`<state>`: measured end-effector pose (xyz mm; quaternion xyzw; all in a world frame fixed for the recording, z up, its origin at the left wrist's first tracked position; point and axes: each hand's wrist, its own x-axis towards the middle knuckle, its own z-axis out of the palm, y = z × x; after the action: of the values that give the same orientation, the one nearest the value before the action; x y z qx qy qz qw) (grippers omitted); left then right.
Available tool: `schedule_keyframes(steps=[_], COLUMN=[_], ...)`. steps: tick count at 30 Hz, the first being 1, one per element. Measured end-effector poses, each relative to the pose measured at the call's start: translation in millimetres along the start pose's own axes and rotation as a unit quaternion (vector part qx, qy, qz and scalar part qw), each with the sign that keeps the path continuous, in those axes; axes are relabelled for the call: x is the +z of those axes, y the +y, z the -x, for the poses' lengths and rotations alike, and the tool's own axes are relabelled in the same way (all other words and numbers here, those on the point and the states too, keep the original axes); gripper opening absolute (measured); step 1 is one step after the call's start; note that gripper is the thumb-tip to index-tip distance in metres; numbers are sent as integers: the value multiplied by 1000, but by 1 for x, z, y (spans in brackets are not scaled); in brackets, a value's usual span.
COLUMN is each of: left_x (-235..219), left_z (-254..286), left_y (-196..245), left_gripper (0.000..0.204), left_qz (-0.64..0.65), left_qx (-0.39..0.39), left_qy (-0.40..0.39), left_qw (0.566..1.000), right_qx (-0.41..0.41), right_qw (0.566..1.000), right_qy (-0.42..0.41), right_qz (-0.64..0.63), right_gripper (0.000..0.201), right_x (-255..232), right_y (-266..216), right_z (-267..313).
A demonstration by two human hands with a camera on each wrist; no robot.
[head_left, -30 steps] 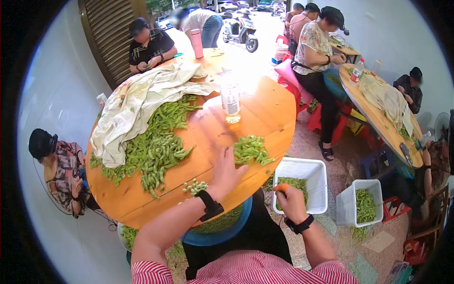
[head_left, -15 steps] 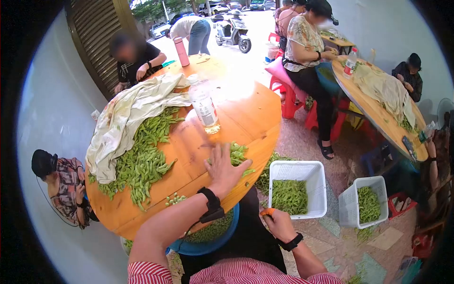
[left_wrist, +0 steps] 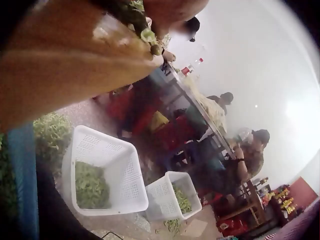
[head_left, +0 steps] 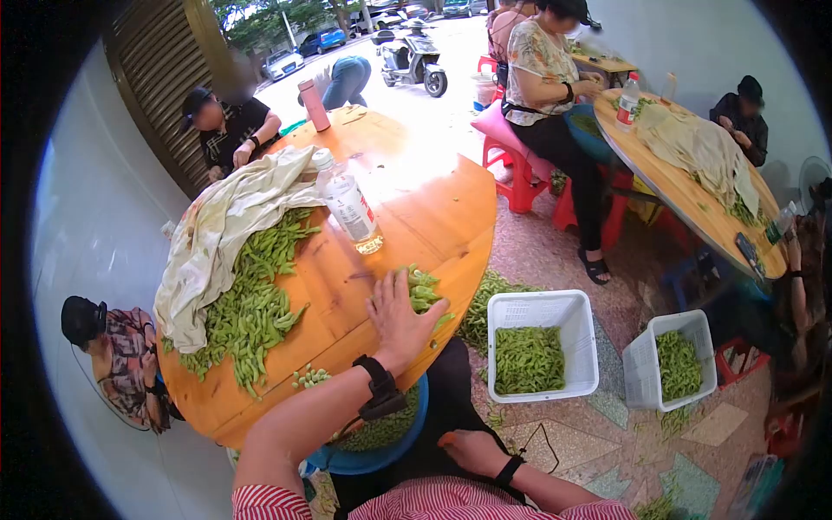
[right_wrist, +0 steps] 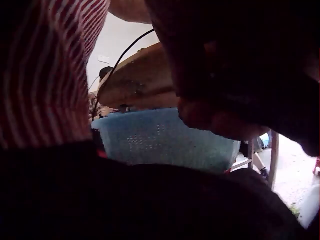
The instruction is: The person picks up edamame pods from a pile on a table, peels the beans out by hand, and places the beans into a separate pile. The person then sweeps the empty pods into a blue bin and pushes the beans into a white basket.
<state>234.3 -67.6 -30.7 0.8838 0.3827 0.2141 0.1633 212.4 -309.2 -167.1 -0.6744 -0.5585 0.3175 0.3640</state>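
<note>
My left hand (head_left: 403, 322) lies with spread fingers at the near right edge of the round wooden table (head_left: 438, 204), against a small pile of edamame pods (head_left: 423, 290). My palm and fingers hide part of that pile. Some shelled beans (head_left: 310, 376) lie near the table's front edge, left of my wrist. Low over my dark-trousered lap is my right hand (head_left: 475, 452), with something orange at a fingertip and its fingers loosely bent. Nothing shows in its grasp. In the right wrist view its fingers (right_wrist: 220, 117) are dark, in front of a blue basin (right_wrist: 165, 137).
A large pod heap (head_left: 256, 308) lies partly under a pale cloth (head_left: 230, 234). A clear bottle (head_left: 349, 208) and a pink flask (head_left: 314, 106) stand on the table. White baskets (head_left: 587, 347) of pods stand on the floor at right. Other people sit around both tables.
My right hand has drawn back from beside the white basket to my lap. My left hand stays at the small pod pile, its fingers now over more of it. The view has shifted.
</note>
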Motion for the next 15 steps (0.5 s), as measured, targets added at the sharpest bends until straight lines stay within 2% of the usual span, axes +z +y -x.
schedule_keyframes(steps=[2,3,5,7,9,10,13,15], left_x=[-1,-1,-1,1,1,2,11,18], left_z=[-1,-1,-1,-2,-3,-4,-8,-11], left_y=[3,2,1,0,0,0,4,13], left_gripper=[83,82,82,80,79,78,73,74], left_qz=[-16,-27,-38,-31,-25,-21,-5,6], left_qx=[-5,4,13,29,29,29,26,33], left_qy=[-10,-13,-16,-9,-7,-5,-10,-18], left_qw=[1000,1000,999,999,999,999,1000,999], right_qx=[30,30,40,30,-40,-41,-30,47], right_qw=[996,997,983,981,991,990,994,976], right_qy=[-74,-73,-163,-171,-112,-112,-95,-181], right_qz=[25,24,79,90,68,71,47,108], right_gripper=[19,19,21,23,17,17,18,22], right_x=[18,23,31,39,43,43,42,43], right_y=[0,0,1,9,16,17,15,14], right_z=[3,2,1,2,1,0,-4,-8])
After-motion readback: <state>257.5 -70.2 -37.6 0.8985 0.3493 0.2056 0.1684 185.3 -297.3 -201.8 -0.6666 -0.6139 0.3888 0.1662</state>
